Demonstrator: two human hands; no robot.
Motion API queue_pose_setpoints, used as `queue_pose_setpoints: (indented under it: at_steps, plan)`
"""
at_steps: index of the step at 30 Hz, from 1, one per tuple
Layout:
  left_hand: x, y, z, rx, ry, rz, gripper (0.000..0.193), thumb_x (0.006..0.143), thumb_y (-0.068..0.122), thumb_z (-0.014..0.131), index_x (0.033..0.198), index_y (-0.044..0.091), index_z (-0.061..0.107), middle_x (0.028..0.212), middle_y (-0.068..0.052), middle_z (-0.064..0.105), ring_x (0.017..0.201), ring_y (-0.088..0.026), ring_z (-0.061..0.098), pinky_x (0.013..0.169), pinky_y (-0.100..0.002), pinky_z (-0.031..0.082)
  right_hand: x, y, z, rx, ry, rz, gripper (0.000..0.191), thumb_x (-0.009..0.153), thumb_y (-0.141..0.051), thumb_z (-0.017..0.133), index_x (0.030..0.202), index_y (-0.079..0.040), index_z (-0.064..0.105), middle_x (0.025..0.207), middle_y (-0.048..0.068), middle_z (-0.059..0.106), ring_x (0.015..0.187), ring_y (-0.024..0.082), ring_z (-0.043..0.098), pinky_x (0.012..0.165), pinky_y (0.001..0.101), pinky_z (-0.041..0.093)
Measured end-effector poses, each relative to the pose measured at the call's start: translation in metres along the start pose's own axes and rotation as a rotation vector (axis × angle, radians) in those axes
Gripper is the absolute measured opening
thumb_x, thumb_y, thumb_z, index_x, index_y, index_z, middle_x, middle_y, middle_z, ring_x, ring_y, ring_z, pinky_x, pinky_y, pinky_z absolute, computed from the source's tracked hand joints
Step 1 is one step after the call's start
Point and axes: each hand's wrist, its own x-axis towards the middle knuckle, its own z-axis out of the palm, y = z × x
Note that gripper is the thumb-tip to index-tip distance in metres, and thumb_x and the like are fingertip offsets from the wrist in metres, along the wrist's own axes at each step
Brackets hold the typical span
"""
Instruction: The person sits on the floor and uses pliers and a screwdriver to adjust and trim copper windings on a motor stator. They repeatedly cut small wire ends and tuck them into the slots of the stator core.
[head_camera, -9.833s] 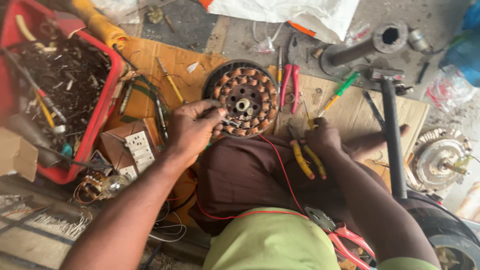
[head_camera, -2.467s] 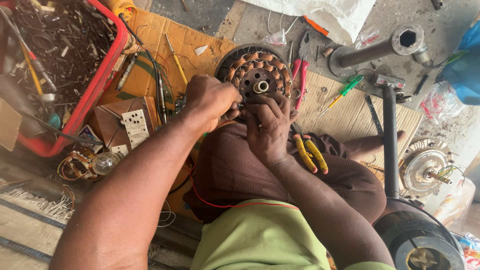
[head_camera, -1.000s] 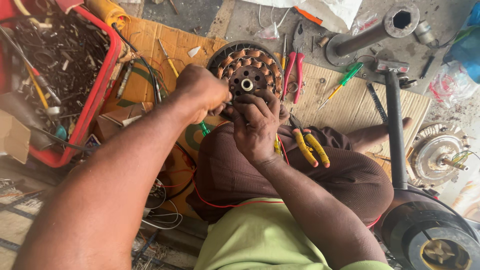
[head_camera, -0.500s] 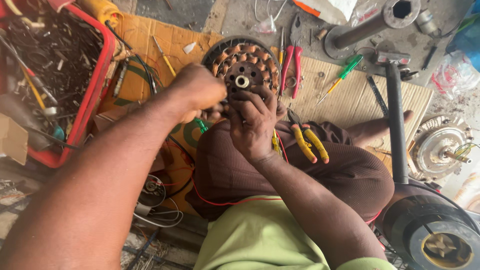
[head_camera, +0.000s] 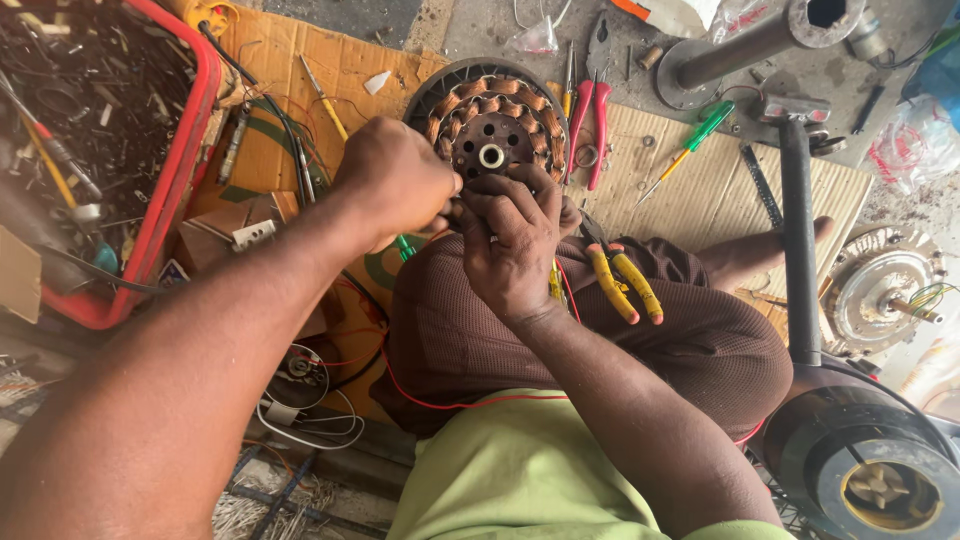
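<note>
Both hands are staying bunched at the near rim of the copper-wound stator, left hand and right hand now pinching something hidden between fingertips, on cardboard over concrete floor, yellow-handled pliers lying beside it.

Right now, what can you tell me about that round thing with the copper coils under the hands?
The round coil wheel lies flat on brown cardboard, just beyond the person's knee. A dark ribbed rim rings a circle of copper-coloured wire windings, around a dark hub plate with small holes and a pale metal bore. The left hand and right hand meet at its near edge, covering that part.
</note>
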Motion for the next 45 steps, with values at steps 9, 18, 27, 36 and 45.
queue_pose_setpoints:
  at_steps: [9,18,27,36,45]
  plan:
    - [-0.011,-0.016,-0.008,0.359,0.132,0.82,0.007,0.082,0.003,0.075,0.087,0.002,0.079,0.083,-0.015,0.077,0.072,-0.025,0.076,0.068,-0.036,0.062,0.002,-0.002,-0.001,0.07,-0.008,0.011,0.016,0.089,-0.013,0.083,0.101,-0.015,0.072,0.115,-0.005,0.071,0.124,0.024,0.057,0.108,0.0411,0.036]
    - [-0.019,-0.006,-0.082,-0.101,0.163,0.558,0.009,0.082,0.003,0.064,0.084,0.003,0.073,0.082,-0.01,0.074,0.071,-0.016,0.075,0.059,-0.033,0.059,-0.001,0.001,-0.002,-0.036,-0.028,0.008,0.014,0.086,-0.01,0.082,0.096,-0.015,0.073,0.112,-0.004,0.072,0.124,0.025,0.058,0.105,0.0436,0.033]
    - [0.007,-0.086,-0.037,0.276,0.467,0.401,0.048,0.076,0.015,0.085,0.121,0.007,0.073,0.11,-0.017,0.074,0.096,-0.029,0.073,0.084,-0.038,0.056,0.011,-0.003,-0.015,-0.052,-0.097,-0.02,0.021,0.081,-0.01,0.081,0.101,-0.014,0.077,0.112,0.001,0.074,0.12,0.026,0.059,0.102,0.0462,0.038]
    - [-0.005,-0.08,0.03,-0.264,0.43,0.786,0.032,0.091,0.004,0.079,0.122,0.001,0.074,0.115,-0.012,0.078,0.104,-0.017,0.076,0.094,-0.031,0.059,0.026,-0.005,-0.029,0.047,-0.187,-0.046,0.026,0.087,-0.006,0.077,0.113,-0.01,0.076,0.108,0.009,0.075,0.101,0.03,0.068,0.09,0.0407,0.055]
    - [-0.002,-0.067,0.055,-0.586,0.251,0.572,0.029,0.087,-0.005,0.072,0.115,0.0,0.069,0.098,-0.01,0.078,0.088,-0.016,0.075,0.077,-0.028,0.063,0.03,-0.002,-0.025,0.048,-0.235,-0.039,0.021,0.086,-0.002,0.076,0.106,-0.01,0.076,0.094,0.006,0.075,0.091,0.028,0.069,0.083,0.039,0.054]
